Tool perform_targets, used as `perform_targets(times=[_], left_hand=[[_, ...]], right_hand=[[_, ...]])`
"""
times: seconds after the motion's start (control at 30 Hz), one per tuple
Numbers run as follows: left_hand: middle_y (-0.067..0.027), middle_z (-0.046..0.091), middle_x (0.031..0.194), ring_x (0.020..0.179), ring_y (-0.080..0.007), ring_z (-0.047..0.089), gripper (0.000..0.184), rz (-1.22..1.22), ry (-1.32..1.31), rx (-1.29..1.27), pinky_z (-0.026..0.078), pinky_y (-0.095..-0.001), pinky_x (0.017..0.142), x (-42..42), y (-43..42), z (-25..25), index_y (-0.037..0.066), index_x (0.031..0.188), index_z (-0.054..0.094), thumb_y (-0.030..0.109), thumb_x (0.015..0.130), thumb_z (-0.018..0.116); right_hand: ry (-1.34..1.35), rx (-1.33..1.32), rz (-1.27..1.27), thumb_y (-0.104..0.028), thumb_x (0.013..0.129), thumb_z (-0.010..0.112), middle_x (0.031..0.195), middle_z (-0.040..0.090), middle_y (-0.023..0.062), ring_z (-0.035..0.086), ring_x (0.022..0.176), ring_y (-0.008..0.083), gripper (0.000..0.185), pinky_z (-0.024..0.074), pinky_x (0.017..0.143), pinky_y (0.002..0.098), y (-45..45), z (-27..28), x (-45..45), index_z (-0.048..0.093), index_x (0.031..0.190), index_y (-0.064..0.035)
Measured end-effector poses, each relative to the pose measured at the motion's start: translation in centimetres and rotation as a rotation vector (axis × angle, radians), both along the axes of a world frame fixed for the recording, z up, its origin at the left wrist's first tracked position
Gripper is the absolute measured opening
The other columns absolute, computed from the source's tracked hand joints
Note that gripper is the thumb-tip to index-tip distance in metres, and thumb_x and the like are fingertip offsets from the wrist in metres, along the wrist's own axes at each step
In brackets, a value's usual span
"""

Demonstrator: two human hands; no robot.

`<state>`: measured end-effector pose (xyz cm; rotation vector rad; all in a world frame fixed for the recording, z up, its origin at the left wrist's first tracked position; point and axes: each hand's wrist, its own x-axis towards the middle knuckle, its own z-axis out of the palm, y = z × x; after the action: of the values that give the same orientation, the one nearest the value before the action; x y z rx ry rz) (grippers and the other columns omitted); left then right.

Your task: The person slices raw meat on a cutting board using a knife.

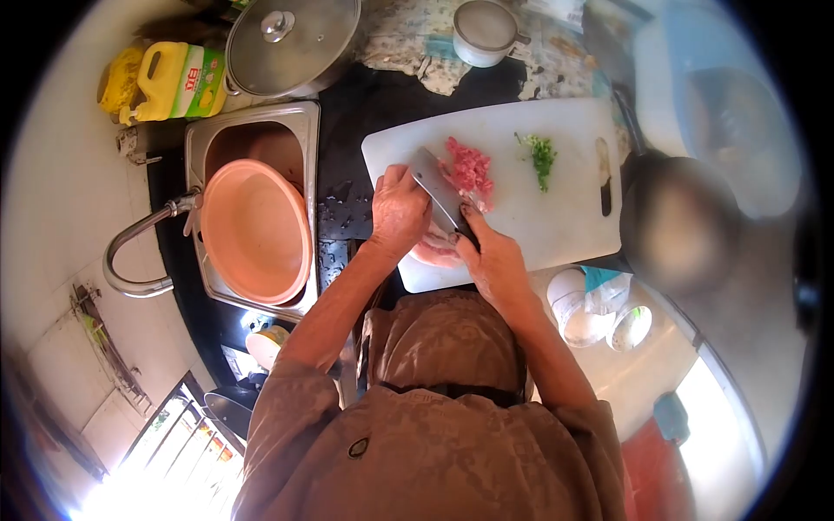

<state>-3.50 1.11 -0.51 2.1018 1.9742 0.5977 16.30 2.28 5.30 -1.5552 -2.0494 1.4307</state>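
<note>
Lengthwise, the cleaver [441,192] diagonally forward-left.

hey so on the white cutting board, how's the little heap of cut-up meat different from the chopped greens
Colour: the cut-up meat is pinkish red, while the greens are bright green.
Size: the meat heap covers more area than the greens.
Place: the meat lies close beside the cleaver; the greens sit apart, nearer the board's slot.
Both are in small pieces, loose on the white cutting board.
</note>
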Motion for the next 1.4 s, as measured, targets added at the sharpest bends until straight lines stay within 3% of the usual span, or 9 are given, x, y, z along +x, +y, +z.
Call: perform_targets(times=[0.17,0.27,0.37,0.43,0.47,0.53,0.73,0.93,1.4], left_hand=[[-0.0041,0.066,0.109,0.104,-0.0312,0.059,0.028,0.046,0.000,-0.055,0.050,-0.0447,0.089,0.4,-0.1,0.8,0.008,0.097,0.078,0.007,0.069,0.073],[-0.0032,0.067,0.112,0.105,-0.0306,0.059,0.035,0.024,-0.037,-0.049,0.050,-0.0436,0.090,0.3,0.3,0.9,0.008,0.105,0.077,0.006,0.071,0.071],[-0.0020,0.067,0.114,0.106,-0.0294,0.060,0.041,0.019,-0.001,-0.041,0.050,-0.0426,0.089,0.0,-0.2,0.9,0.009,0.113,0.074,0.005,0.072,0.070],[-0.0030,0.067,0.112,0.102,-0.0308,0.061,0.045,0.034,-0.033,0.018,0.052,-0.0420,0.090,0.1,-0.2,1.0,0.010,0.117,0.073,0.003,0.073,0.073],[-0.0030,0.067,0.112,0.102,-0.0308,0.061,0.045,0.040,-0.034,0.017,0.052,-0.0420,0.090,0.1,-0.2,1.0,0.010,0.117,0.073,0.003,0.073,0.073],[-0.0020,0.067,0.115,0.105,-0.0299,0.061,0.048,0.042,-0.042,0.017,0.051,-0.0421,0.090,0.2,-0.4,1.0,0.011,0.122,0.072,0.002,0.075,0.070],[-0.0005,0.066,0.124,0.110,-0.0285,0.060,0.051,0.030,-0.016,-0.059,0.050,-0.0424,0.093,0.3,-0.3,1.5,0.012,0.128,0.070,0.003,0.078,0.069],[-0.0004,0.066,0.124,0.110,-0.0281,0.060,0.048,0.012,0.015,-0.076,0.051,-0.0422,0.095,0.1,-0.1,1.6,0.012,0.125,0.071,0.005,0.077,0.070],[-0.0001,0.067,0.123,0.110,-0.0274,0.060,0.053,0.033,-0.013,-0.104,0.051,-0.0424,0.093,0.2,-0.1,1.9,0.013,0.128,0.070,0.003,0.076,0.070]], right_hand=[[-0.010,-0.113,-0.011,-0.023,0.099,0.063,0.107,0.070,0.0271,0.066,0.092,0.0490,0.040,0.0535,0.079,0.0487,2.0,-0.5,-3.1,0.061,0.135,-0.0068],[0.091,0.042,-0.029,-0.024,0.099,0.062,0.097,0.070,0.0254,0.067,0.085,0.0466,0.038,0.0536,0.078,0.0479,2.1,-1.2,-2.8,0.062,0.132,-0.0053],[0.194,-0.038,-0.125,-0.027,0.099,0.059,0.084,0.072,0.0222,0.070,0.072,0.0394,0.040,0.0545,0.070,0.0477,2.2,-0.9,-2.3,0.064,0.131,-0.0033],[0.290,-0.536,-0.293,-0.024,0.100,0.061,0.072,0.066,0.0111,0.062,0.054,0.0210,0.036,0.0504,0.054,0.0364,2.4,0.2,-1.2,0.066,0.128,-0.0023],[0.288,-0.538,-0.287,-0.024,0.100,0.061,0.072,0.066,0.0111,0.062,0.054,0.0210,0.036,0.0504,0.054,0.0364,2.3,0.4,-1.0,0.066,0.128,-0.0023],[0.418,-0.646,-0.391,-0.023,0.101,0.061,0.066,0.057,0.0030,0.051,0.047,0.0085,0.035,0.0417,0.044,0.0281,1.7,0.6,-0.6,0.066,0.129,-0.0033],[0.405,-0.484,-0.368,-0.027,0.105,0.058,0.069,0.056,0.0015,0.047,0.045,0.0072,0.033,0.0359,0.039,0.0256,1.7,1.2,-0.6,0.066,0.125,-0.0017],[0.391,-0.465,-0.339,-0.022,0.102,0.061,0.070,0.058,0.0031,0.052,0.049,0.0102,0.036,0.0431,0.047,0.0291,1.4,1.4,-0.4,0.065,0.132,-0.0018],[0.362,-0.553,-0.425,-0.022,0.104,0.059,0.067,0.054,0.0004,0.046,0.046,0.0075,0.042,0.0378,0.042,0.0267,0.6,1.4,-0.3,0.062,0.141,-0.0037]])
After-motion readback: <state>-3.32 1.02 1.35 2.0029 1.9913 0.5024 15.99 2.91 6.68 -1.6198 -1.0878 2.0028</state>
